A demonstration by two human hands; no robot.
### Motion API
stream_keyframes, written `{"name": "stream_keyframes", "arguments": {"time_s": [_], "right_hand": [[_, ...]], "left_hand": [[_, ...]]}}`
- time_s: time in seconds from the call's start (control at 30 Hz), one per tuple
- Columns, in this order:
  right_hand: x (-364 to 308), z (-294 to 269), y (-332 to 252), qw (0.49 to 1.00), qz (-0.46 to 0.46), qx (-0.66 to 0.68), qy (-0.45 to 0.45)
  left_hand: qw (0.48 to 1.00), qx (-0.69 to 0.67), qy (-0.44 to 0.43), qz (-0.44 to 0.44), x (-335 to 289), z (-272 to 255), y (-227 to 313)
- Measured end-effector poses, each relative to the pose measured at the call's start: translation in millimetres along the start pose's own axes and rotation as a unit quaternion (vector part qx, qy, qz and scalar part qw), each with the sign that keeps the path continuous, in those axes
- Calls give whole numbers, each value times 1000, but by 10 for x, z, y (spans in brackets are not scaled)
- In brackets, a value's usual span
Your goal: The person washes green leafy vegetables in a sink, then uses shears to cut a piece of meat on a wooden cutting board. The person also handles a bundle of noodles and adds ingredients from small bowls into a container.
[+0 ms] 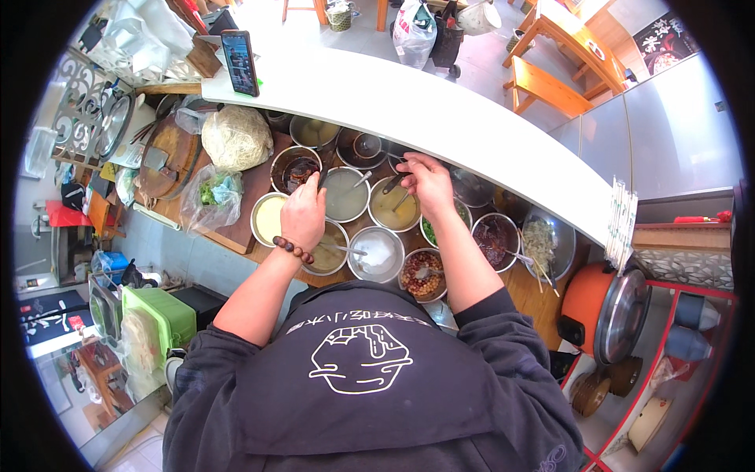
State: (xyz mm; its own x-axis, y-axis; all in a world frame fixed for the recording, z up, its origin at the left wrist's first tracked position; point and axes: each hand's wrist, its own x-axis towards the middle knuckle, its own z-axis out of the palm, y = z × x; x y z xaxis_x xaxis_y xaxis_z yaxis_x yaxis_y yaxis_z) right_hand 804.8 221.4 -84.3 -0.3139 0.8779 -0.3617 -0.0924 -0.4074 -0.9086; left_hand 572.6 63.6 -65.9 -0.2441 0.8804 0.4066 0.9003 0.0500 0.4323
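Note:
My left hand point(304, 211), a beaded bracelet at its wrist, is closed beside a bowl of dark sauce point(296, 167); what its fingers hold is hidden. My right hand point(429, 184) has curled fingers above a bowl of yellowish liquid point(384, 211). A black handle point(394, 182) lies against its fingertips, and a ladle point(367, 145) in a dark pot points toward them; I cannot tell which is gripped. Between the hands stands a bowl of cloudy liquid point(344, 198) with a spoon. Nearer me are a bowl of white granules point(376, 256) and a bowl of nuts point(422, 277).
A white raised counter point(409, 106) curves along the far side, with a phone point(240, 63) upright on it. To the left are a cabbage point(236, 138), bagged greens point(211, 195) and a round chopping board point(169, 157). An orange cooker point(590, 311) stands at the right.

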Motion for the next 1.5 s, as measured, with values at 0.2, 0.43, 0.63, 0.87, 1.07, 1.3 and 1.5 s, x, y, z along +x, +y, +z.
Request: {"name": "stream_keyframes", "arguments": {"time_s": [0.2, 0.43, 0.63, 0.87, 1.07, 1.3, 1.5], "right_hand": [[-51, -283, 11, 995, 22, 92, 27], [-200, -568, -39, 987, 5, 126, 98], [-330, -882, -4, 987, -13, 116, 113], [-310, -889, 12, 990, -52, -14, 129], [-205, -734, 10, 930, -158, -312, 112], [-248, -744, 90, 948, -131, -270, 102], [-262, -777, -10, 992, -27, -76, 101]], "left_hand": [[999, -24, -30, -33, 67, 90, 108], [978, -88, -111, -150, 295, 74, 398], [950, -198, -203, -132, 352, 184, 519], [937, -199, -256, -134, 196, 185, 404], [934, -195, -257, -156, 48, -1, 340], [923, -219, -242, -202, -313, -212, 117], [920, -241, -212, -223, -438, -313, 65]]}}
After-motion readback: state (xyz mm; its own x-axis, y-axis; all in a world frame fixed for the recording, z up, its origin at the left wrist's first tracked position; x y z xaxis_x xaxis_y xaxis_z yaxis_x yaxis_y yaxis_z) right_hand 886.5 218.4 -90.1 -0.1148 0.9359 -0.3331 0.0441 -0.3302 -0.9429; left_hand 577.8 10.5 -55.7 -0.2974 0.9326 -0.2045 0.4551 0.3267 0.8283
